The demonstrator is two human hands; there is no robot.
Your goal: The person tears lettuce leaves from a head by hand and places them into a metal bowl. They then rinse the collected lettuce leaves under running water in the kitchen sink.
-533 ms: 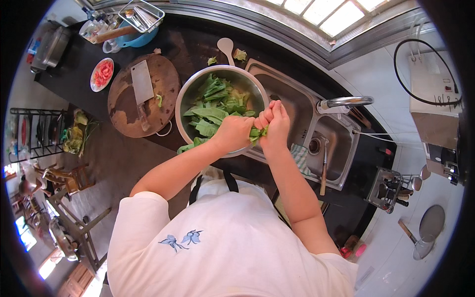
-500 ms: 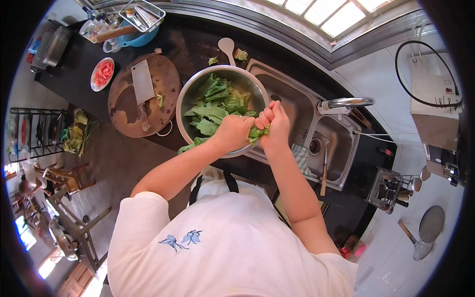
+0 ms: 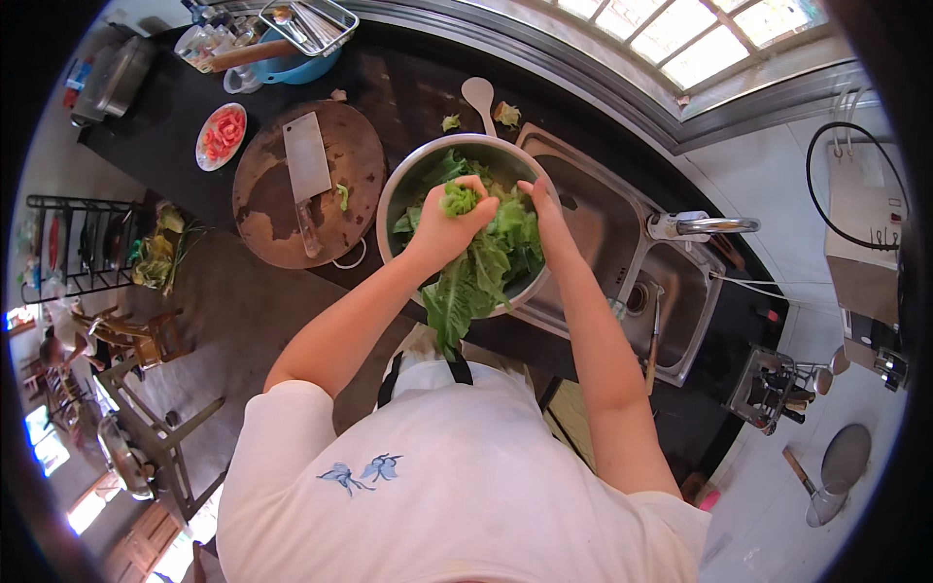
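A metal bowl (image 3: pixel 398 170) at the middle of the counter holds loose green leaves. Over it, my left hand (image 3: pixel 445 229) is closed round a bunch of leafy greens (image 3: pixel 455 299), whose cut stem ends poke up from the fist. The long leaves hang down across the bowl's near rim. My right hand (image 3: pixel 551 223) is at the bowl's right side, right beside the leaves, fingers extended and partly turned away. I cannot tell whether its fingertips touch the greens.
Left of the bowl, a cleaver (image 3: pixel 307 155) lies on a round wooden chopping board (image 3: pixel 260 209). Beyond is a plate of red slices (image 3: pixel 223 136). A double sink (image 3: pixel 593 209) with a faucet (image 3: pixel 714 225) stands right. A white spoon (image 3: pixel 478 95) lies behind the bowl.
My hands have parted. The left, now holding the bunch upright by its stems, has risen over the bowl's middle; the right has let go and sits at the right side. The view has shifted slightly.
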